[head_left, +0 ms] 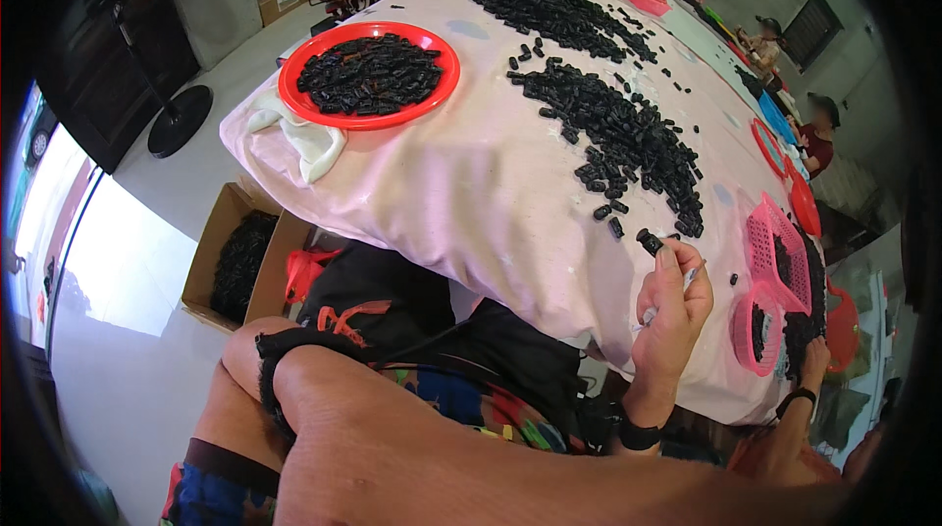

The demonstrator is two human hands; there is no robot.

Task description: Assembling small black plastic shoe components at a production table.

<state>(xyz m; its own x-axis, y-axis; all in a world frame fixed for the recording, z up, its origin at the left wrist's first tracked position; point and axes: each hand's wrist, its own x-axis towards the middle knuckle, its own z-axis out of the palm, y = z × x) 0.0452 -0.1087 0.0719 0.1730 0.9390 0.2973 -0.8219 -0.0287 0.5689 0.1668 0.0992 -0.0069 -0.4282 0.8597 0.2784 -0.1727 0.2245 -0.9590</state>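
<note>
My right hand (pixel 671 308) is raised over the near right part of the table, with a black band at its wrist. Its thumb and fingers pinch a small black ribbed cylindrical piece (pixel 649 242). Something white shows between the fingers, too small to name. Just beyond lies a long heap of similar black pieces (pixel 628 138), a few of them loose near my fingertips. A bare arm (pixel 422 447) crosses the lower part of the view in front of my right forearm. My left hand does not show.
A pale pink cloth covers the table (pixel 442 192). On it stand a red tray (pixel 451 84) of black pieces, a second heap (pixel 549 11) and pink baskets (pixel 775 261). Another person's hand (pixel 814 361) is at the right. A cardboard box (pixel 211 246) sits on the floor.
</note>
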